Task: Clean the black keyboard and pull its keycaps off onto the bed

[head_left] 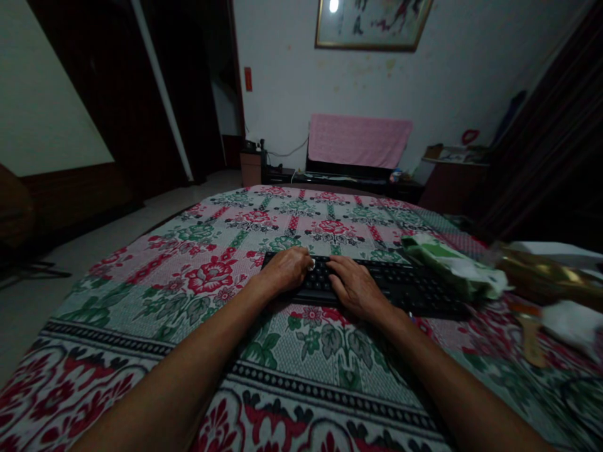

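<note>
A black keyboard (409, 290) lies on the flower-patterned cloth, running from the middle of the table toward the right. My left hand (288, 267) is over its left end, the fingers curled closed. A small white wad (311, 264), perhaps tissue or cloth, pokes out at the fingertips, close to the keys; the rest of it is hidden in the hand. My right hand (355, 285) rests on the keyboard to the right of it, fingers apart and holding nothing.
A green and white packet (455, 267) lies against the keyboard's upper right side. Farther right are a brush with a wooden handle (532, 342), crumpled white tissue (572, 320) and a shiny gold-coloured packet (541, 273). A pink towel (360, 141) covers something by the back wall.
</note>
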`<state>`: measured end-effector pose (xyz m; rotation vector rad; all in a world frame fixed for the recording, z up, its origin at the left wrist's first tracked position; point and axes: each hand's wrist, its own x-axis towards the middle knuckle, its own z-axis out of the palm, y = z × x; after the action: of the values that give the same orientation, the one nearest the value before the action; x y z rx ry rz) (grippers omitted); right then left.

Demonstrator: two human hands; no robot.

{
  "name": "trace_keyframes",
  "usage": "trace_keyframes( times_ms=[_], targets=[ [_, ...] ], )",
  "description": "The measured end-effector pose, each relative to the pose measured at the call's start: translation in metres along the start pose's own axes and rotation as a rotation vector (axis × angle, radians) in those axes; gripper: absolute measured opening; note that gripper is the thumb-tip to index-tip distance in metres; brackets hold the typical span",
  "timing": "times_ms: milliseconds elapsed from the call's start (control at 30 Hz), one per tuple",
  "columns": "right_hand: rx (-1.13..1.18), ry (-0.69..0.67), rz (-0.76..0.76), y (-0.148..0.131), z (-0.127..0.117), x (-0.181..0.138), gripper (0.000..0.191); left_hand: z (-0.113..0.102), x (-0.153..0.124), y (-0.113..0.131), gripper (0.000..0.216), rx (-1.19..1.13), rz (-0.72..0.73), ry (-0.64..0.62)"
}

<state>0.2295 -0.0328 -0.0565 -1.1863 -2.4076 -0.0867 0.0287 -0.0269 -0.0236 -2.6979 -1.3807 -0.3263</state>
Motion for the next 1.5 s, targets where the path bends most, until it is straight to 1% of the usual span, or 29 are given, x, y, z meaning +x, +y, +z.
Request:
trace_keyframes(
  times_ms=[100,167,300,433,567,800,967,1133,1233,1367,1500],
  targets=[
    [-0.002,0.004,0.005,0.000,0.000,0.000,0.034,-0.005,-0.002,-0.001,0.025,0.040,-0.051,-0.036],
    [-0.004,0.004,0.003,0.000,-0.001,0.000,0.034,-0.006,-0.002,-0.001,0.025,0.046,-0.059,-0.022],
    [0.000,0.016,-0.003,-0.001,-0.001,0.001,0.033,0.000,-0.001,-0.001,0.026,0.005,0.000,0.039],
    [0.006,0.022,-0.004,-0.001,-0.001,0.001,0.032,-0.001,-0.001,-0.004,0.025,-0.003,0.038,0.017],
    [0.009,0.031,-0.007,-0.001,0.000,0.000,0.032,-0.005,-0.002,-0.006,0.025,0.020,0.039,-0.013],
    [0.014,0.042,-0.002,-0.001,0.001,0.000,0.031,0.005,0.000,0.003,0.028,-0.001,0.061,0.038],
    [0.018,0.047,-0.004,-0.002,0.000,0.000,0.031,0.002,0.000,0.007,0.026,-0.019,0.082,-0.002],
    [0.007,0.048,-0.004,-0.001,0.001,-0.001,0.031,0.005,0.001,0.010,0.027,-0.032,0.048,0.049],
    [0.015,0.048,-0.004,0.000,0.002,-0.001,0.032,0.003,0.002,0.010,0.026,-0.045,0.072,0.018],
    [0.005,0.040,-0.003,-0.001,0.001,-0.001,0.031,-0.006,0.002,0.009,0.026,-0.054,0.139,-0.050],
    [-0.005,0.038,-0.004,-0.002,0.001,-0.001,0.031,-0.009,0.000,0.008,0.029,-0.077,0.159,-0.036]
  ],
)
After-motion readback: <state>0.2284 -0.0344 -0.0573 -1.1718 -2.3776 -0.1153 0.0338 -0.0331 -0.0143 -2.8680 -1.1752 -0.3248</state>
